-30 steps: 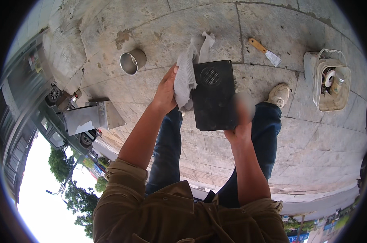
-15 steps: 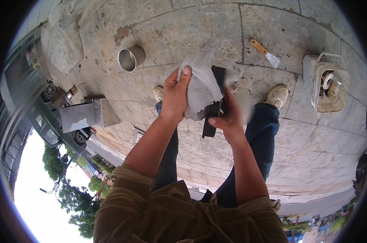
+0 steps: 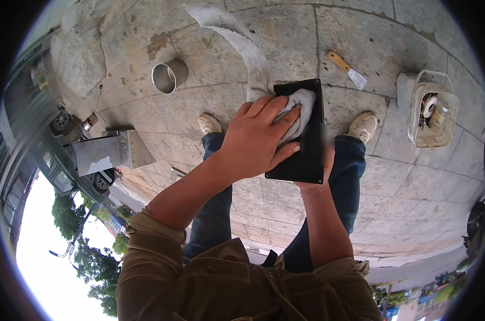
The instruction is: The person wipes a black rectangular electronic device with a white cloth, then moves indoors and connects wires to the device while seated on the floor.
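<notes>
A: What are both hands doing?

B: The left hand [image 3: 259, 132] is pressing a bunched, light grey woven cloth [image 3: 301, 109] onto a black, rectangular, shallow tray [image 3: 310, 152]. I am judging this as a wiping step. Its fingers are holding the cloth closely. The right hand [image 3: 328, 161] is gripping the tray at its right side; blur is hiding the fingertips.

A: And what is the next move calling for?

B: I think it is calling for firm right-hand support, with the cloth reaching the uncovered near part.

A: How is the tray lying?

B: It is hanging between the hands, above the grey stone paving [image 3: 277, 32]. Its long axis is running away from the person; its rimmed face is pointing upward.
</notes>
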`<state>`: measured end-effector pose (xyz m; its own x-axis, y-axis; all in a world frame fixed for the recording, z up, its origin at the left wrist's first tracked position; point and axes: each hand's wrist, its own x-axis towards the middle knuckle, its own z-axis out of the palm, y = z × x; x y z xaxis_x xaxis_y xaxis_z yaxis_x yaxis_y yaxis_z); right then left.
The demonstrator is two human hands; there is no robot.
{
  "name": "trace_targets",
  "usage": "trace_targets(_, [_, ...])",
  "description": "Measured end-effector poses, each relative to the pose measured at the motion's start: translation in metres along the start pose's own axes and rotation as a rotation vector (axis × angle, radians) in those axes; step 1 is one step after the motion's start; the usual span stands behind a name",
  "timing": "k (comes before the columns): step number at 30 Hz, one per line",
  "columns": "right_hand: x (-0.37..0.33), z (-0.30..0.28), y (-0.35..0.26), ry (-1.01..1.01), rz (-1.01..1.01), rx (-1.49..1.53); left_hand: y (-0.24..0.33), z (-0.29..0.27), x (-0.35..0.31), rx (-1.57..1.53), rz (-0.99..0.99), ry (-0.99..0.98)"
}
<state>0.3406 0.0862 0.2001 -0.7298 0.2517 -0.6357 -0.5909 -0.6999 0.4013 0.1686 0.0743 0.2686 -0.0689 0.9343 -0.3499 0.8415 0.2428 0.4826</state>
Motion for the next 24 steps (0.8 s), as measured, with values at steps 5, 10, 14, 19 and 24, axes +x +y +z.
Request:
trace_targets(5, [-0.008, -0.009, -0.001, -0.016, 0.097, -0.004, -0.011, 0.011, 0.006, 0.129, 0.051, -0.023])
trace_targets(10, [-0.007, -0.023, -0.003, 0.101, 0.113, -0.304, -0.015, 0.010, 0.001, 0.206, 0.021, -0.054])
trace_targets(14, [-0.009, -0.024, 0.000, 0.108, 0.131, -0.359, -0.005, -0.005, 0.003, 0.073, -0.095, -0.162])
trace_targets(19, [-0.003, 0.026, 0.009, -0.036, 0.104, -0.184, -0.028, -0.020, -0.005, -0.521, -0.400, -0.001])
trace_targets(24, [0.008, 0.026, 0.005, -0.152, 0.111, -0.251, -0.052, -0.039, -0.015, -0.386, -0.330, 0.272])
